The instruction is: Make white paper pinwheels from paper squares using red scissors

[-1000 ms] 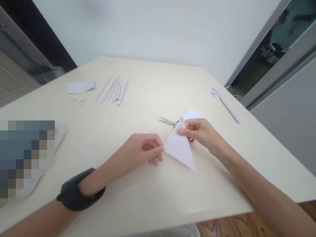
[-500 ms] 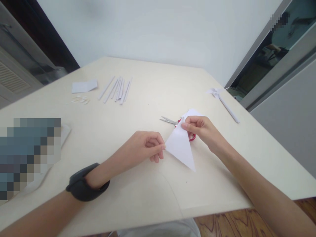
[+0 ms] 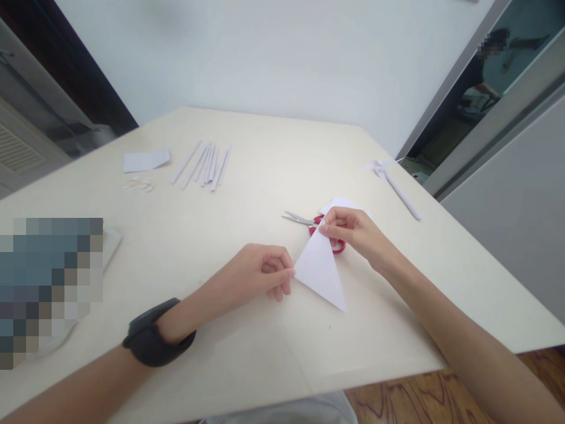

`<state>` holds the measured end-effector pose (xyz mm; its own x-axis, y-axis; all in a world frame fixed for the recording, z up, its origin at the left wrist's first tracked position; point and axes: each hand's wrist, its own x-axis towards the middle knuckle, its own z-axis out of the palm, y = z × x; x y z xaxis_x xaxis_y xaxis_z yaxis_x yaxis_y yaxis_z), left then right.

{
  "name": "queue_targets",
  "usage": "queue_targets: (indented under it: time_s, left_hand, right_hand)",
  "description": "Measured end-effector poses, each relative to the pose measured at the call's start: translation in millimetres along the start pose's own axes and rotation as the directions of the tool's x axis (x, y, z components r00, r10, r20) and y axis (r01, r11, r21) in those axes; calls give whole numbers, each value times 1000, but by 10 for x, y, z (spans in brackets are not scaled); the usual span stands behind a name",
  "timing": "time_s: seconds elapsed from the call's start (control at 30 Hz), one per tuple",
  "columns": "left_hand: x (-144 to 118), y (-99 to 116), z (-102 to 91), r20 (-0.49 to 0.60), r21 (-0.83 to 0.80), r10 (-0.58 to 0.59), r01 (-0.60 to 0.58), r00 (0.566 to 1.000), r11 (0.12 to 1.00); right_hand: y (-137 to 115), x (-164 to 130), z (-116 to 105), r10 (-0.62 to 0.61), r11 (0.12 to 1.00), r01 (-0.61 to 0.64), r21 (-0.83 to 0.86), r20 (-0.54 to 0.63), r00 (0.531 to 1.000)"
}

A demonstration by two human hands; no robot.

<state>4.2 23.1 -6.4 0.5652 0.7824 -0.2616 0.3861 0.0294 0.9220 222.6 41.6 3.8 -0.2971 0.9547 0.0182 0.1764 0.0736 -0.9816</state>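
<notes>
I've got a folded white paper triangle (image 3: 321,271) in the middle of the cream tabletop (image 3: 265,188), and both hands are on it. My left hand (image 3: 258,277) is curled nearly closed, thumb and forefinger pinching the triangle's left corner, the other fingers tucked under. My right hand (image 3: 353,232) is closed tight on the top corner, fingertips pressed together on the paper's point. The triangle lies low over the tabletop, its long tip pointing down toward me, though I can't tell whether it rests flat or is lifted a little. Just behind it, partly covered by the paper and my right hand, lie red-handled scissors (image 3: 309,222) with the blades pointing left, and another white sheet (image 3: 342,204) peeks out beyond my right hand. A black wristband (image 3: 154,338) sits on my left wrist. Far across on the left there's a row of rolled paper sticks (image 3: 205,165), beside them a small folded paper piece (image 3: 145,160) and a few tiny scraps (image 3: 139,185). Off to the right, near the tabletop's edge, lies a white paper pinwheel on a stick (image 3: 391,179).
</notes>
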Motion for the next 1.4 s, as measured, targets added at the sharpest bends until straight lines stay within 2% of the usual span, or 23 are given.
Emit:
queue_targets:
  time_s: [0.23, 0.33, 0.43, 0.5, 0.57, 0.77, 0.9, 1.0, 1.07, 1.2, 1.4]
  left_hand:
    - [-20, 30, -6, 18, 8, 7, -7, 1000, 1000]
    - [-19, 38, -12, 1, 1, -1, 1, 1000, 1000]
    - [-21, 39, -43, -23, 11, 5, -5, 1000, 1000]
    - [-24, 31, -70, -30, 22, 30, -29, 999, 999]
    - [-21, 14, -93, -59, 18, 64, -63, 996, 998]
    - [2, 25, -111, -274, 11, 111, -112, 955, 994]
    - [-6, 79, -72, -274, -72, 88, -112, 958, 991]
    - [-9, 69, -53, -271, -118, 80, -116, 959, 986]
    - [-11, 52, -51, -290, -124, 88, -128, 953, 984]
    - [-28, 47, -48, -288, -137, 87, -131, 953, 982]
    - [-49, 76, -54, -311, -182, 53, -114, 949, 977]
  right_hand:
    - [-22, -3, -79, -12, 997, 15, 70, -38, 999]
    - [-19, 10, -118, 32, 998, -30, 56, -41, 999]
    - [-9, 13, -114, 103, 995, -102, -15, 59, 993]
    - [-3, 9, -96, 100, 993, -90, -79, 144, 984]
    - [-4, 2, -77, 72, 992, -52, -112, 182, 981]
    - [-17, -15, -14, 70, 996, -65, -62, 85, 994]
    - [-16, -31, 83, 83, 996, -83, 8, 45, 996]
    - [-28, -43, 143, 81, 995, -87, 57, 101, 992]
    - [-33, -50, 161, 76, 993, -90, 71, 182, 980]
    - [-26, -70, 178, 105, 994, -107, -13, 335, 936]
    - [-31, -123, 203, 112, 981, -55, -186, 310, 944]
